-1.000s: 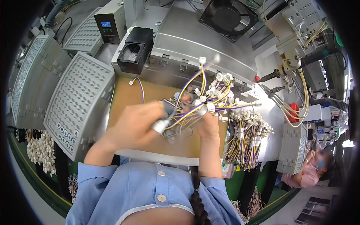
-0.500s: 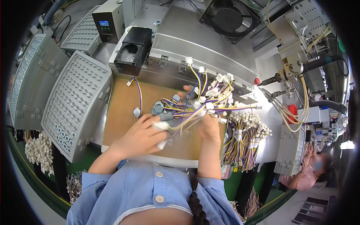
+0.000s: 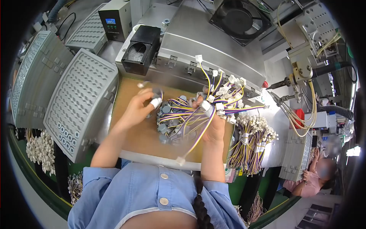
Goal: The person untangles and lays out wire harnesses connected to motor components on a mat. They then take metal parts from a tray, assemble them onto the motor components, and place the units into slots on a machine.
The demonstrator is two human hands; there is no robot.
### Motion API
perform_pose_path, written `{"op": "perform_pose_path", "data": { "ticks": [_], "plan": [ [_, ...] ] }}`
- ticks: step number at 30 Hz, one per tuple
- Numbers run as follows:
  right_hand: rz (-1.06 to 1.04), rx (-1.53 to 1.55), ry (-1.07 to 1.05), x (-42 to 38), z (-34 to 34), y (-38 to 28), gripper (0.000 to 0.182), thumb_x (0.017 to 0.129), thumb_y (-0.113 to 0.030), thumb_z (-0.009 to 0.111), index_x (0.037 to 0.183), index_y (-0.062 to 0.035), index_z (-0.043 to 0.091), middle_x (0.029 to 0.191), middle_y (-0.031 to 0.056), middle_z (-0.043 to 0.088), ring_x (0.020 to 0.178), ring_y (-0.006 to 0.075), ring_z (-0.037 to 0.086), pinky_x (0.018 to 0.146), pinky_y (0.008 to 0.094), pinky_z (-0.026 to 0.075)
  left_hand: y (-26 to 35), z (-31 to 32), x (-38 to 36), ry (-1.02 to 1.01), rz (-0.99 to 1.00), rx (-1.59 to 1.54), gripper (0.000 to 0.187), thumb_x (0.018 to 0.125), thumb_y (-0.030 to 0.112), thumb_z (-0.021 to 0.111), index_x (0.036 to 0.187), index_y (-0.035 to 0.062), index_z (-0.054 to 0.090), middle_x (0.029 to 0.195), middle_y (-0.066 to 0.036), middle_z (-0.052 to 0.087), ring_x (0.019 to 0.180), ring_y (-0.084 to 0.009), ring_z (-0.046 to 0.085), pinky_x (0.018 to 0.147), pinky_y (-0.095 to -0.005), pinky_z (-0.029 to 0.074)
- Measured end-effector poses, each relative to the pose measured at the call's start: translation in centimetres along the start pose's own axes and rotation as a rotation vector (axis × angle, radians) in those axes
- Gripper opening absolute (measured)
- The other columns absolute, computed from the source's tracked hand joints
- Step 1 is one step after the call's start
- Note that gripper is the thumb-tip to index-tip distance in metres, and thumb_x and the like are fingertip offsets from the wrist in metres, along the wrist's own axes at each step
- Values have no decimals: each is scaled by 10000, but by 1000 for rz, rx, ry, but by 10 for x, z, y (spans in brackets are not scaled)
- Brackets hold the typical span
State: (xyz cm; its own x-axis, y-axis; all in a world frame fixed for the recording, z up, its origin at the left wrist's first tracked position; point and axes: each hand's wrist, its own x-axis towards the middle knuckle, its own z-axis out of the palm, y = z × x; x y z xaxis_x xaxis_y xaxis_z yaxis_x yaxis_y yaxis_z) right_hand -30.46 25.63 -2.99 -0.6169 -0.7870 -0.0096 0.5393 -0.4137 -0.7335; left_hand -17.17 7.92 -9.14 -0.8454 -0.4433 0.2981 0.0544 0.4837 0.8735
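My left hand (image 3: 140, 107) is raised over the left part of the brown work mat (image 3: 127, 95), thumb and fingers pinched around a short wire lead with a grey round end (image 3: 156, 92), smeared by motion. White covers sit on some fingertips. A blurred white connector (image 3: 143, 84) shows just beyond these fingers. Wrapped in my right hand (image 3: 214, 128) is a bundle of wire leads (image 3: 187, 113) in yellow, purple and white. Its white connectors (image 3: 228, 91) fan out to the upper right, and its grey round ends (image 3: 164, 118) point left. One loose lead hangs down to a connector (image 3: 180, 160).
Tied wire bundles (image 3: 248, 143) lie right of the mat. Grey dimpled trays (image 3: 82, 95) stand at left. A black box (image 3: 141, 49), a display unit (image 3: 114, 24) and a fan (image 3: 240, 21) are behind. A soldering-iron-like tool (image 3: 280, 83) juts in at right; another person (image 3: 312, 175) sits beyond.
My left hand has moved up and away from the bundle, now pinching a grey-ended lead. My right hand keeps the bundle; its grey ends are more exposed and one lead hangs toward me.
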Motion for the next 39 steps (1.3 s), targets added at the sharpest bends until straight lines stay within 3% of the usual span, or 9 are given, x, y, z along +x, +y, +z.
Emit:
{"op": "perform_pose_path", "data": {
  "ticks": [4,8,15,17,19,21,23,29,39],
  "plan": [
    [-67,-79,188,-5,-5,7,346,770,-107,626,1087,-30,510,880,81,580,813,183,560,709,298,464,35,18,-1,92,-312,-969,414,787,126,617,1135,-37,463,1116,-91,521,1022,-162,475,869,-302,388],
    [-48,-237,283,-1,21,4,294,735,-18,649,1012,-7,554,966,58,592,852,143,570,746,290,463,66,25,0,-271,55,-295,849,606,170,778,1267,7,271,1167,-164,477,1063,-253,486,899,-361,388],
    [-212,-765,15,3,56,-15,335,666,-74,679,976,-10,569,860,68,643,759,147,604,721,277,469,25,54,-4,-192,-49,-51,766,586,172,794,1207,35,366,1140,-150,499,996,-258,538,870,-366,422],
    [-384,-881,-124,-1,57,-20,354,630,-90,688,956,-17,570,787,97,638,708,212,623,686,296,471,53,51,-20,-35,-293,-666,611,615,143,780,1138,69,473,1034,-74,574,970,-203,555,859,-357,439],
    [-650,-1148,-255,9,56,-28,353,596,-111,685,917,-22,570,727,133,616,680,283,609,635,331,458,78,32,-22,-121,-334,-386,519,629,118,766,1082,61,520,1015,-65,586,978,-192,551,846,-348,449],
    [-278,-1034,-286,13,61,-25,316,608,-188,715,881,-50,635,894,98,625,850,271,579,805,368,425,57,24,-16,-165,37,144,476,623,98,768,1046,54,553,1026,-61,588,980,-180,551,836,-337,458],
    [-365,-1290,-412,22,53,-15,374,621,-250,699,926,-49,616,934,135,605,892,311,558,829,390,401,57,19,-10,-277,-327,-451,428,631,78,759,1019,51,580,1056,-60,581,986,-172,546,824,-337,462],
    [-279,-1507,-336,29,50,-39,567,616,-333,733,1040,-14,534,949,163,568,861,316,555,769,397,436,46,23,-19,153,-479,-1277,393,758,8,592,1138,26,495,1037,-130,577,1003,-245,551,893,-378,452],
    [-462,-1660,-391,-33,22,17,348,633,-93,624,968,-40,547,1066,111,557,958,306,549,765,395,476,49,24,-3,277,-438,-1185,427,792,51,552,1198,13,421,1022,-133,577,1120,-292,477,990,-439,354]
  ]
}}
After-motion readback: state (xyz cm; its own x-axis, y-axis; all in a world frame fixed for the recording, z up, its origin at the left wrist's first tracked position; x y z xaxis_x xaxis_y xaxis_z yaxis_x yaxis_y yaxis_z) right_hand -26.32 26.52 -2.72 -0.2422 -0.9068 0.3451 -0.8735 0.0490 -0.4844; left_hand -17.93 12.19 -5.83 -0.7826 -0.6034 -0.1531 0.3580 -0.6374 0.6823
